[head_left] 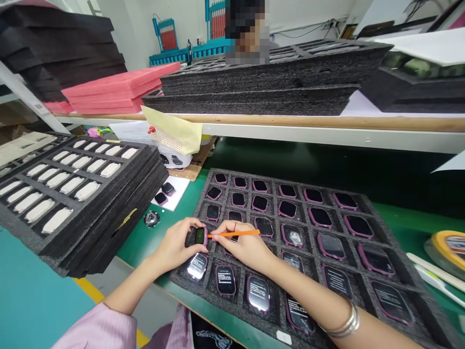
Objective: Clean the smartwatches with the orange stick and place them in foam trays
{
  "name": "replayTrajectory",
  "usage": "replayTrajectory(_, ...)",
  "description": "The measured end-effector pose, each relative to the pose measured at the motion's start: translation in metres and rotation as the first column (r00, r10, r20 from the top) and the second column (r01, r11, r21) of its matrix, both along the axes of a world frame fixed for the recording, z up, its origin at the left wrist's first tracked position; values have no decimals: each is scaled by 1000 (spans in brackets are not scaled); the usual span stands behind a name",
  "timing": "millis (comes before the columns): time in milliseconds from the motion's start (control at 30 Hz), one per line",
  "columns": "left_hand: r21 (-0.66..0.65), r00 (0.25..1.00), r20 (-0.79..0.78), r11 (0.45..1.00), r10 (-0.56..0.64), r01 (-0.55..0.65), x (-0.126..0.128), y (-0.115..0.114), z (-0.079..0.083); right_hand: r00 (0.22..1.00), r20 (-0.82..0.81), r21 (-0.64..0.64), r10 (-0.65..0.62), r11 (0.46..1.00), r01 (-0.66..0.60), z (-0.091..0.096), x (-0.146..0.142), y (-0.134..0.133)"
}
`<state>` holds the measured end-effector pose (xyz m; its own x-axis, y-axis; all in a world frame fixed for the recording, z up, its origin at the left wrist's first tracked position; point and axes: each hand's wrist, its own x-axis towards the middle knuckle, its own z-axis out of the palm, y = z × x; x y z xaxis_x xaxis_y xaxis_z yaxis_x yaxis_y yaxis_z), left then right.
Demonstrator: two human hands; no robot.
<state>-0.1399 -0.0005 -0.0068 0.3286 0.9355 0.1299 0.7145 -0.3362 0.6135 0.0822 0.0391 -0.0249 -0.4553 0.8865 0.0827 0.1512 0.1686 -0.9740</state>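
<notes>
Between the thumb and fingers of my left hand (179, 245) is a smartwatch body (200, 236) with a purple frame and a dark screen. It is held at the left side of a black foam tray (232, 334). My right hand (241, 242) pinches a thin orange stick (236, 233), whose tip meets or nearly meets the watch's right side. Other purple watch bodies sit in the tray's compartments. Several in the near rows, such as one watch (225, 280), show lines of white text; those farther back, such as another watch (288, 209), have dark screens.
Stacked foam trays (119, 218) with white pieces stand at the left. On the bench lie a round dark watch (151, 219) and a white sheet (178, 191) with two small watches. A tape roll (448, 247) is at right. A shelf edge (290, 127) crosses behind; a person sits beyond.
</notes>
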Motion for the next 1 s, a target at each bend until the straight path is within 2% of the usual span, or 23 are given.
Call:
replayTrajectory(200, -36, 999, 20, 998, 48, -48, 2, -1, 1, 999, -38, -14, -26, 1000, 25, 0, 0, 0)
replayTrajectory(500, -52, 997, 42, 997, 66, -64, 4, -2, 0, 998, -61, -11, 1, 1000, -1, -2, -1, 2)
replayTrajectory(667, -52, 998, -15, 997, 65, -65, 3, -1, 3, 995, -98, -22, 2, 1000, -4, -4, -2, 2)
replayTrajectory(800, -50, 989, -126, 996, -78, 72, 7, 2, 21, 985, -170, -64, -21, 998, 11, 5, 0, 9)
replayTrajectory(867, 11, 972, -179, 988, -152, 156, 14, 3, 29, 974, -215, -89, -72, 995, 54, 15, 9, 15)
replayTrajectory(933, 92, 955, -202, 966, -218, 240, 26, 4, 31, 958, -245, -110, -148, 986, 124, 27, 24, 20)
replayTrajectory(1000, 118, 920, -224, 928, -323, 354, 40, 7, 28, 941, -258, -130, -221, 973, 193, 38, 40, 23)
